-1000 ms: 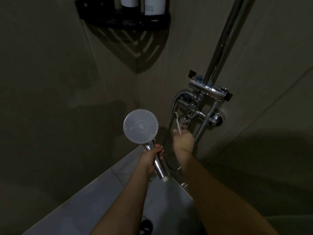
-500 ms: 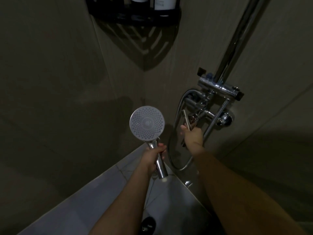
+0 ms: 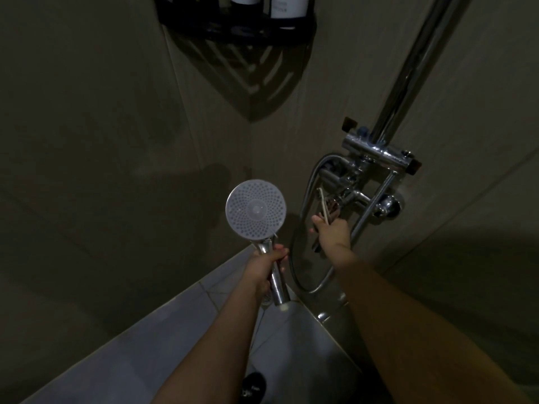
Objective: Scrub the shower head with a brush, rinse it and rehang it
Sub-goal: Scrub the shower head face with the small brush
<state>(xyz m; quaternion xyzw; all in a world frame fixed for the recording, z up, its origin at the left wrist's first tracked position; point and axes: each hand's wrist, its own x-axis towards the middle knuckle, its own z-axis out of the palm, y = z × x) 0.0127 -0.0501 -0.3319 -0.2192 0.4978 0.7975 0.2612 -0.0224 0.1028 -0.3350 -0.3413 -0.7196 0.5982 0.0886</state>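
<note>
My left hand (image 3: 267, 265) grips the chrome handle of the round shower head (image 3: 255, 210), holding it upright with its pale nozzle face turned toward me. My right hand (image 3: 332, 231) is stretched out to the chrome mixer valve (image 3: 354, 193) on the right wall. A thin pale brush (image 3: 323, 206) sticks up from its fingers. Whether the fingers also touch the valve lever is hidden by the hand. The metal hose (image 3: 303, 228) loops down from the valve between my two hands.
A chrome riser pipe (image 3: 408, 65) climbs the right wall above the mixer. A black corner shelf (image 3: 233, 27) with two bottles hangs overhead in the corner. Pale floor tiles (image 3: 163, 339) lie below, with a dark round object (image 3: 253, 384) near my left arm.
My right hand has reached further up and forward toward the mixer valve with the brush. The shower head has stayed upright in my left hand. The view has tilted slightly.
</note>
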